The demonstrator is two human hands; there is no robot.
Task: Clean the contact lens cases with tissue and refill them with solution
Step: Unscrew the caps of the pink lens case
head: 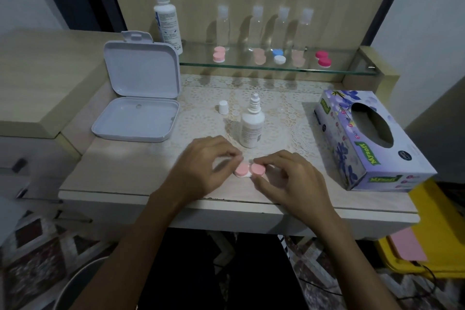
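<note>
A white contact lens case with two pink lids (249, 170) lies on the table near its front edge. My left hand (205, 167) pinches the left lid, and my right hand (289, 176) pinches the right lid. Just behind the case stands a small white solution bottle (251, 126) with its nozzle bare. Its white cap (223, 107) stands apart on the lace mat to the left. A tissue box (372, 141) with an oval opening lies at the right.
An open white plastic box (137, 108) sits at the left. A glass shelf (276, 68) at the back carries several more lens cases, clear bottles and a tall white solution bottle (167, 17). A yellow bin (432, 234) stands below at the right.
</note>
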